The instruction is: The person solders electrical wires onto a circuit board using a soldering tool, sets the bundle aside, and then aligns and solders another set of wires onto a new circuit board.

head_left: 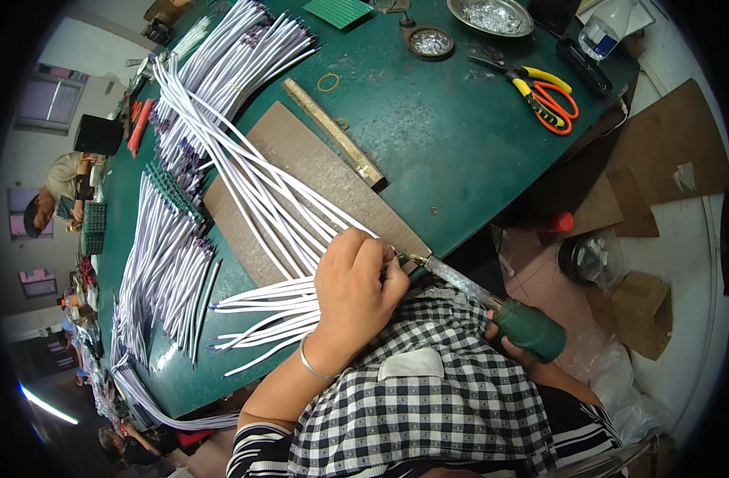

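My left hand [356,279] is closed in a pinch near the table's front edge, gripping the end of a white cable [340,215]. A tiny green piece shows at its fingertips, too small to make out. Several more white cables run under and beside this hand across a brown board [257,155]. My right hand [514,347] is wrapped round the green handle of a soldering iron [460,280], and mostly hidden behind it. The iron's tip is close to the cable end at my left fingertips; whether they touch, I cannot tell.
Bundles of white cables [153,263] cover the left of the green table [452,151]. A metal bar [332,131] lies on the board's far edge. Orange scissors [555,99], pliers [531,95], a small round tin [429,43] and a metal bowl [492,17] are farther back. Someone [62,187] sits far left.
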A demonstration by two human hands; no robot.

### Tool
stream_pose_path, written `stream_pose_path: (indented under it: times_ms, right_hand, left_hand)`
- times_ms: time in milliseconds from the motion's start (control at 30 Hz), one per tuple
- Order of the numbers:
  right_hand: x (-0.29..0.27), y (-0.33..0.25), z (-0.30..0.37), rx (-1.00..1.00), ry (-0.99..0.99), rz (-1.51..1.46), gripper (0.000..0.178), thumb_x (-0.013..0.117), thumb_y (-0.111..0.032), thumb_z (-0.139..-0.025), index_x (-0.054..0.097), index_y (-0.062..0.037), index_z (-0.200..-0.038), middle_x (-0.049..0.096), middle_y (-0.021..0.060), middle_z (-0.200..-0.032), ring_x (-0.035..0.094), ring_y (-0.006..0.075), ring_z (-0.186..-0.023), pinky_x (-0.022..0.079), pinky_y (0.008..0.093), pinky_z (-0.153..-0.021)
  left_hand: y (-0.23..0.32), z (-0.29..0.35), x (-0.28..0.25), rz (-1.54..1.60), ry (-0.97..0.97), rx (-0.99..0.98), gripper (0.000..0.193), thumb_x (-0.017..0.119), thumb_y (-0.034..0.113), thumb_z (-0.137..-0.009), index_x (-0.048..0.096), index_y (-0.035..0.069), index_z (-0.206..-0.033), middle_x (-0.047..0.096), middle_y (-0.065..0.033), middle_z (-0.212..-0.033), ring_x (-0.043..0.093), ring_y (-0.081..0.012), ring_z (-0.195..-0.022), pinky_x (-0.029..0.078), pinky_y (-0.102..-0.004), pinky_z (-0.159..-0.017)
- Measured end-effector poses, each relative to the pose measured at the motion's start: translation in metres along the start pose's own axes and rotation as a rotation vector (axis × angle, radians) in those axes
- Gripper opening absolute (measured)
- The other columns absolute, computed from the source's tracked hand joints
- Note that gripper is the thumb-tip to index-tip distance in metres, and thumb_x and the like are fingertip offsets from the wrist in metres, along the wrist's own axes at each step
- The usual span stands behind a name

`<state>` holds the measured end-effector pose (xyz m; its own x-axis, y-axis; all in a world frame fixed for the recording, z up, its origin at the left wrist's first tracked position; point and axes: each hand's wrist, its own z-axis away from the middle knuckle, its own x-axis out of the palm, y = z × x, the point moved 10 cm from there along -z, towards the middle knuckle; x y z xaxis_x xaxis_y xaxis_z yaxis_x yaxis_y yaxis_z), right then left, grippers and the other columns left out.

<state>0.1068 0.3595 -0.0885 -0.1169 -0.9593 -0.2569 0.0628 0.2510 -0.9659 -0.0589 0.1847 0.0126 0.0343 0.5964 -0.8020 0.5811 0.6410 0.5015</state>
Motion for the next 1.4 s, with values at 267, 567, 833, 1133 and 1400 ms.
stream_pose_path:
  times_ms: [267,567,833,1133,1400]
  right_hand:
    - [0.008,0.008,-0.001,-0.034,-0.034,0.070,0.029,0.070,-0.007,-0.072,0.061,0.0020,-0.098,0.065,0.0106,-0.091,0.065,0.0205,-0.081,0.053,0.0312,-0.074]
    - [0.004,0.002,0.003,-0.289,0.101,0.204,0.037,0.073,-0.015,-0.072,0.058,0.0006,-0.102,0.065,0.0122,-0.094,0.066,0.0247,-0.082,0.054,0.0332,-0.073]
    - [0.011,0.012,0.008,-0.315,0.130,0.191,0.019,0.069,-0.012,-0.075,0.063,-0.0011,-0.090,0.066,0.0107,-0.086,0.066,0.0244,-0.076,0.055,0.0321,-0.066]
    - [0.017,-0.001,-0.001,-0.352,0.071,0.294,0.010,0.068,-0.010,-0.076,0.066,-0.0040,-0.084,0.065,0.0089,-0.082,0.065,0.0239,-0.074,0.055,0.0323,-0.064]
    - [0.018,0.012,0.004,-0.396,0.029,0.340,0.027,0.070,-0.022,-0.079,0.062,-0.0035,-0.097,0.065,0.0081,-0.087,0.066,0.0246,-0.080,0.055,0.0329,-0.068]
  left_hand:
    - [-0.001,0.000,0.003,-0.045,0.001,0.001,0.015,0.065,0.004,-0.063,0.055,0.004,-0.074,0.048,-0.0095,-0.074,0.051,-0.0273,-0.068,0.041,-0.0379,-0.059]
    - [0.002,0.000,0.003,-0.057,0.001,0.002,0.016,0.064,0.000,-0.063,0.053,0.004,-0.074,0.048,-0.0109,-0.074,0.051,-0.0277,-0.066,0.041,-0.0372,-0.058]
    - [0.002,-0.001,0.006,-0.079,-0.010,0.004,0.016,0.063,0.000,-0.063,0.053,0.004,-0.074,0.047,-0.0108,-0.073,0.050,-0.0281,-0.065,0.041,-0.0379,-0.058]
    - [0.001,-0.001,0.008,-0.086,-0.025,0.001,0.016,0.064,0.001,-0.063,0.053,0.004,-0.074,0.047,-0.0108,-0.074,0.050,-0.0282,-0.067,0.040,-0.0386,-0.059]
    - [0.000,0.000,0.010,-0.115,-0.033,-0.002,0.016,0.064,0.001,-0.063,0.052,0.004,-0.075,0.047,-0.0109,-0.075,0.050,-0.0286,-0.067,0.040,-0.0387,-0.060]
